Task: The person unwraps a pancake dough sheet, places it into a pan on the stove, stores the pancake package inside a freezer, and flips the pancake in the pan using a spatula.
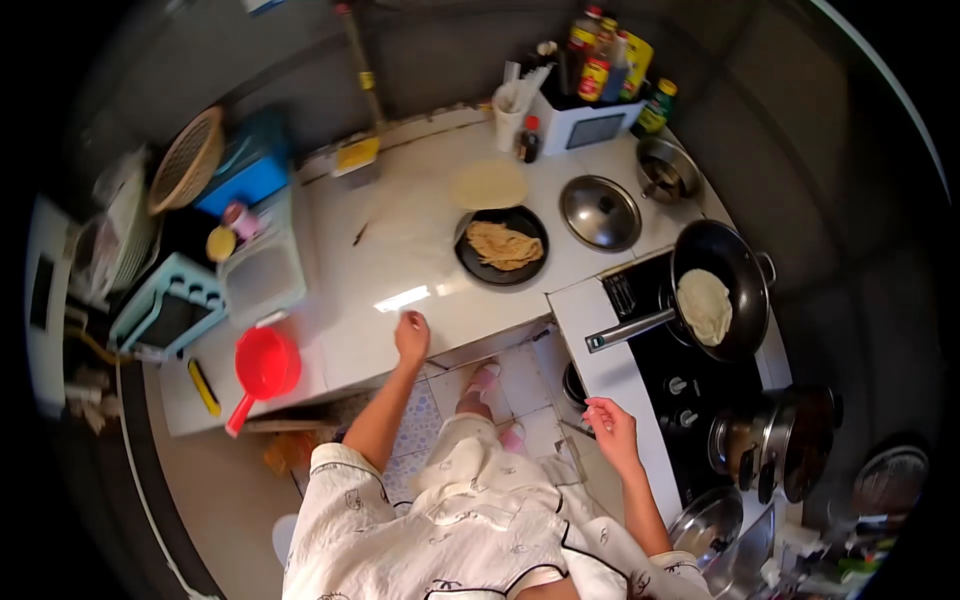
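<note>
My left hand [412, 338] hovers at the front edge of the white counter [345, 270], its fingers curled in with nothing visible in them. Off the corner of the stove, my right hand [612, 430] hangs in the air, fingers loosely apart and holding nothing that I can see. A frying pan [708, 338] on the stove [648, 355] has a pale flatbread [705, 306] lying in it, its handle pointing left. Beyond my left hand, browned flatbreads [503, 246] lie folded on a dark round plate [500, 277].
A metal lid [600, 213] and a steel pot [668, 170] stand behind the stove. At the left are a red dipper [267, 362], a yellow cutter [204, 388] and a teal rack [165, 305]. Glass-lidded pots [775, 440] stand at the right.
</note>
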A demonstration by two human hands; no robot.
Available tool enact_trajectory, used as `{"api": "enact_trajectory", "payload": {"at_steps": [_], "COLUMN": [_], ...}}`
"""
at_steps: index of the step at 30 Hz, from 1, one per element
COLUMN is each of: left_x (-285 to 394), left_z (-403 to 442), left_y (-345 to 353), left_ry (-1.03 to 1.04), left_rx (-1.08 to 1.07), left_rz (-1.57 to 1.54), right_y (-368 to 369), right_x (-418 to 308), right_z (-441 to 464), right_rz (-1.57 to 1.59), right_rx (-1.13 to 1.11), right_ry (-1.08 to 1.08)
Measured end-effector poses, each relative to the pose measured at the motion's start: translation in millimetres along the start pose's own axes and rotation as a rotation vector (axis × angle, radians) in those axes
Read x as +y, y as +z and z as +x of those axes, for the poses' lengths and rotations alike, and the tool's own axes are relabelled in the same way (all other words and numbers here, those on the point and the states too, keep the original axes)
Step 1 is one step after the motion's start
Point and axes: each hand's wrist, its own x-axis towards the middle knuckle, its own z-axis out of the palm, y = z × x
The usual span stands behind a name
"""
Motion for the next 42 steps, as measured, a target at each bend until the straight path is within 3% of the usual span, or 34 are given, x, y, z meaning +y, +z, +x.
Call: {"api": "enact_trajectory", "payload": {"at_steps": [3,4,7,8,10,15,19,24,26,30,31,37,40,42], "left_x": [23,31,103,112,183,290,352,397,418,425,441,487,498,487], "left_z": [62,80,108,122,126,106,89,122,128,159,153,145,138,148], "left_y": [24,36,61,87,107,199,264,346,351,392,369,308,262,267], "left_ry": [-0.014,-0.112,-0.096,0.078,0.044,0.114,-0.168,-0.554,-0.666,-0.506,-0.472,0.281,0.513,0.857], "left_rx": [0.061,-0.036,-0.285,-0.311,-0.523,-0.976,-1.202,-1.286,-1.268,-1.318,-1.312,-0.927,-0.815,-0.615], "left_rz": [-0.173,-0.318,-0.558,-0.509,-0.653,-0.556,-0.545,-0.835,-0.749,-0.741,-0.753,-0.388,-0.188,-0.112], "right_y": [-3,-3,-5,-6,-2,12,32,40,38,20,15,-2,-5,-5], "right_x": [9,12,-16,-21,-26,-36,-10,0,-2,21,22,20,16,13], "right_z": [5,5,15,21,30,29,-1,-38,-45,-48,-45,-17,0,6], "right_rz": [0.124,0.191,0.032,-0.029,-0.003,0.178,0.259,0.337,0.431,0.311,0.244,0.215,0.157,0.112], "right_rx": [0.128,0.165,0.371,0.416,0.525,0.752,0.861,0.944,0.989,0.974,0.972,0.875,0.787,0.733], "right_ry": [0.133,0.182,0.234,0.225,0.19,0.193,0.286,0.444,0.45,0.436,0.419,0.35,0.343,0.322]}}
